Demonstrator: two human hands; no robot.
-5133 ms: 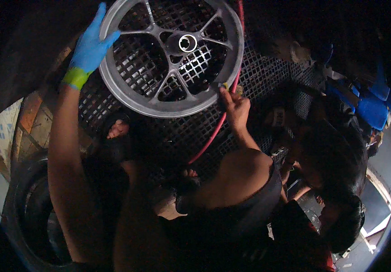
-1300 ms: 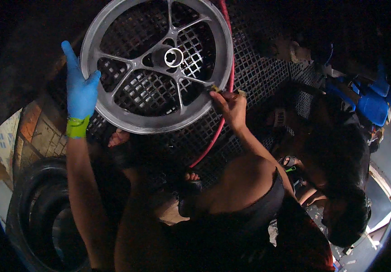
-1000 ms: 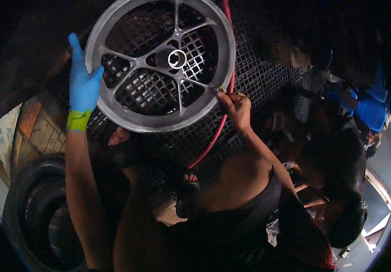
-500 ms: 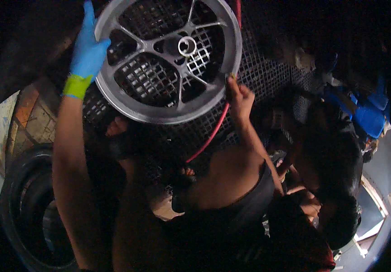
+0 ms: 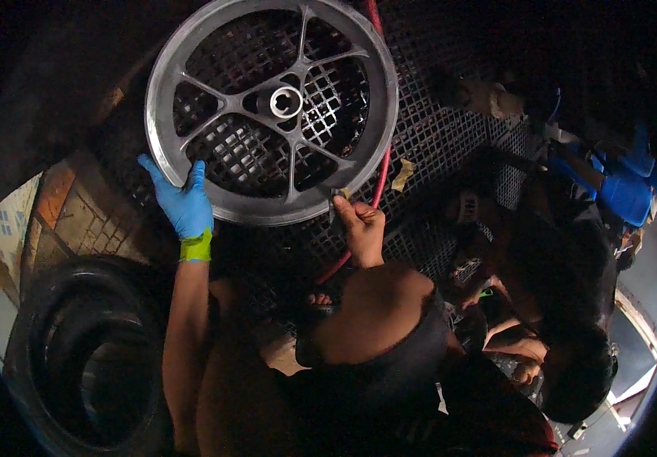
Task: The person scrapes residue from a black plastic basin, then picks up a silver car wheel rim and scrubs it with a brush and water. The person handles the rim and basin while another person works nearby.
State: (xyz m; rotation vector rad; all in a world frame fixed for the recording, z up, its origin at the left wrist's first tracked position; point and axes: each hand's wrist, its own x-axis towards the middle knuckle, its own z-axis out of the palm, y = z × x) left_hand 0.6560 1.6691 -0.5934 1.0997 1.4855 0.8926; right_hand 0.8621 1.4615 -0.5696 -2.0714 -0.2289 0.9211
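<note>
A grey metal wheel rim (image 5: 311, 206) with forked spokes and a round hub is tipped up over a metal grate. At its lower left edge, my left hand (image 5: 186, 203), in a blue glove with a yellow-green band at the wrist, grips the rim between thumb and fingers. My bare right hand (image 5: 365, 231) is closed in a pinch on a small tan scrap (image 5: 341, 193), pressed against the rim's lower right edge. The scrap looks like folded sandpaper, mostly hidden by the fingers.
Another tan scrap (image 5: 402, 174) lies on the grate (image 5: 435, 152), beside a red hose (image 5: 382, 179) running behind the rim. A black tyre (image 5: 27, 365) is at the lower left. Another person (image 5: 564, 274) crouches close on the right, near a blue plastic object (image 5: 624, 199).
My left hand has gone from the rim's upper left side down to its lower left. The rim has shifted left and down slightly. My right hand has moved down and left along the edge.
</note>
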